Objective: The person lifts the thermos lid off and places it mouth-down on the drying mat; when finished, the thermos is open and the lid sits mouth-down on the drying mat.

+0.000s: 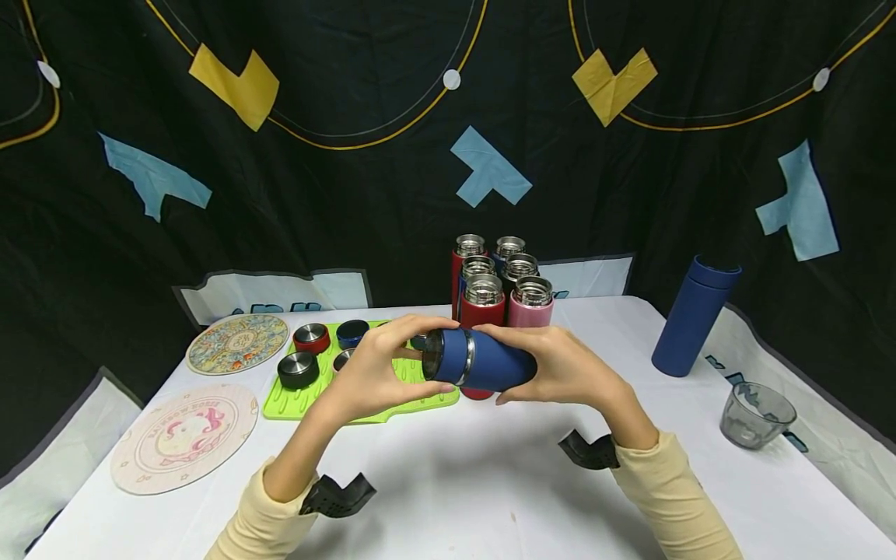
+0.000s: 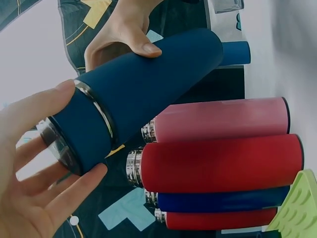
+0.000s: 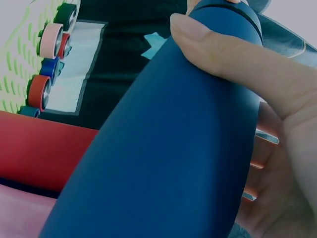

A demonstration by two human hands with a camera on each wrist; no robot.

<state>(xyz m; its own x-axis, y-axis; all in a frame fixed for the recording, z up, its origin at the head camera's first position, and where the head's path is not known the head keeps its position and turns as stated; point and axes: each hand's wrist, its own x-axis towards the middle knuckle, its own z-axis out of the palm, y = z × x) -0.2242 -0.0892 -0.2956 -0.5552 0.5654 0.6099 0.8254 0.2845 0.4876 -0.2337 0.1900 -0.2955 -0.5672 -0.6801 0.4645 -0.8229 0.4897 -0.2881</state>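
Above the white table, both hands hold a blue thermos bottle [image 1: 498, 362] tipped onto its side, its cap end toward the left. My left hand [image 1: 378, 367] grips the cap [image 2: 81, 134] between thumb and fingers, just beyond the silver ring. Round the body curls my right hand [image 1: 570, 364], its thumb [image 3: 213, 49] along the near side in the right wrist view. A clear rim shows at the cap's end in the left wrist view. Behind the bottle stand several uncapped thermoses, among them a red one [image 2: 223, 163] and a pink one [image 1: 530, 311].
Several round caps, including a black one [image 1: 298, 370], sit on a green mat [image 1: 287, 406]. Two round placemats, one patterned [image 1: 238, 344] and one pink [image 1: 185, 437], lie at left. A tall blue bottle [image 1: 693, 319] and a glass cup [image 1: 756, 416] stand at right.
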